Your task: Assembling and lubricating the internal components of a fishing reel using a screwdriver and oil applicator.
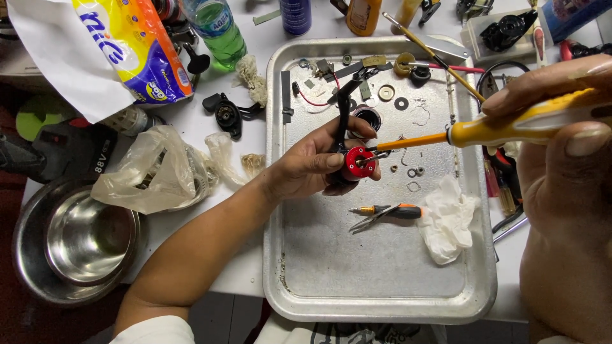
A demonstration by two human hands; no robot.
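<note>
A left hand (319, 162), forearm reaching in from seven o'clock, grips a black part with a red round cap (357, 163) above the centre of a metal tray (382, 299), thumb lying across the cap's near side. The right hand (561, 134), entering from three o'clock, is closed around a yellow-handled screwdriver (510, 127) held nearly level, its tip resting in the cap's middle. Just below the cap, at six o'clock, a small orange-and-black screwdriver (389, 211) lies on the tray beside a crumpled white tissue (449, 220). Washers and small parts (395, 102) are scattered toward twelve o'clock. The tray's lower half is bare metal. Off the tray's left edge, on the table (248, 267), sit a plastic bag (153, 169) and a steel bowl (86, 239).
</note>
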